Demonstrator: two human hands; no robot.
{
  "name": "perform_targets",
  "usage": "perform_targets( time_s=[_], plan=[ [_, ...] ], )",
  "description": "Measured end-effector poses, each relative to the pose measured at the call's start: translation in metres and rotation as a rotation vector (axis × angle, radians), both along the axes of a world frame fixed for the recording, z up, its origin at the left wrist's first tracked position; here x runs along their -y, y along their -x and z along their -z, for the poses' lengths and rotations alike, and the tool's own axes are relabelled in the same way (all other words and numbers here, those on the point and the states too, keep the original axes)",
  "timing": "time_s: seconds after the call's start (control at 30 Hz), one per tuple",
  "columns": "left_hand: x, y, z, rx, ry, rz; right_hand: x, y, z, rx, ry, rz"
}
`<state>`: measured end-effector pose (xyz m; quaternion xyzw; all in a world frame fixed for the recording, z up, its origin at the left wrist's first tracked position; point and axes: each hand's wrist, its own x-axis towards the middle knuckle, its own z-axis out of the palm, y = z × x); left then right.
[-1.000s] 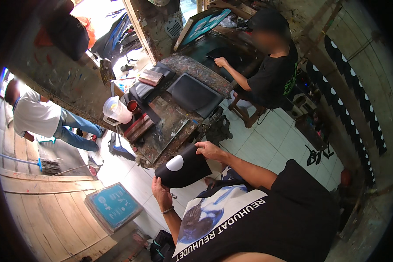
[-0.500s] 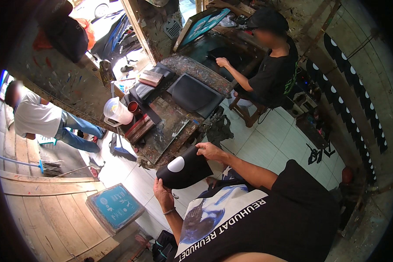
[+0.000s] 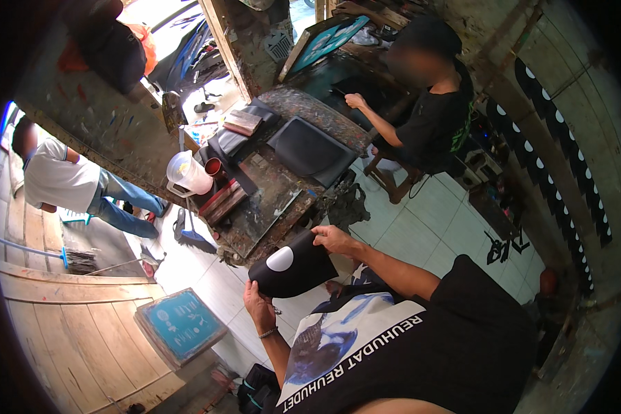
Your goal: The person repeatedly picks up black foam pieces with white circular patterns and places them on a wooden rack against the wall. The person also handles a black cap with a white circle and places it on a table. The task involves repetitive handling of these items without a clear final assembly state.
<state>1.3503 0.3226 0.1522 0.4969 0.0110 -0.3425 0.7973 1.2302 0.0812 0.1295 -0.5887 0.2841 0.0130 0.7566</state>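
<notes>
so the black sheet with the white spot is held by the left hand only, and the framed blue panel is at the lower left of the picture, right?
Not quite: the head view shows the black sheet with the white spot held by both the left hand and the right hand. The framed blue panel is indeed at the lower left.

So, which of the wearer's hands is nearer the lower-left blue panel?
Left: the left hand is right of the blue panel; the right hand is farther right and higher.

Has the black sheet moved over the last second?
No. Judged against the bench, the black sheet shows no clear shift in any direction.
</notes>
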Motion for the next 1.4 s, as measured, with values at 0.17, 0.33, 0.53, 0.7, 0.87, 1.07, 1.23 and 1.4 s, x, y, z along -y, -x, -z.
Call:
perform_targets(
  time_s=[0.17, 0.33, 0.53, 0.7, 0.87, 1.07, 1.23, 1.4],
  plan=[
    [-0.001, 0.001, -0.003, 0.008, 0.029, 0.021, -0.002, 0.001, -0.006, -0.003, 0.007, 0.019],
    [-0.002, 0.002, -0.006, -0.001, 0.003, 0.002, -0.005, 0.0, -0.012, 0.019, 0.042, 0.002],
    [-0.002, 0.002, -0.005, -0.004, 0.006, -0.016, -0.006, -0.002, -0.014, 0.023, 0.011, 0.001],
    [-0.003, 0.002, -0.001, -0.013, 0.007, -0.027, -0.006, -0.001, -0.012, 0.01, 0.03, -0.012],
    [-0.005, 0.0, 0.0, -0.017, 0.029, -0.015, -0.005, -0.003, -0.004, -0.018, -0.033, -0.016],
    [-0.003, -0.003, -0.012, -0.061, 0.04, -0.066, -0.002, -0.01, -0.009, -0.018, 0.022, 0.053],
    [0.001, -0.009, -0.018, -0.05, 0.061, -0.081, 0.006, -0.012, -0.031, 0.157, -0.122, 0.043],
    [0.002, -0.014, -0.018, 0.003, 0.186, -0.008, 0.006, -0.014, -0.032, 0.132, -0.147, 0.037]
  ],
)
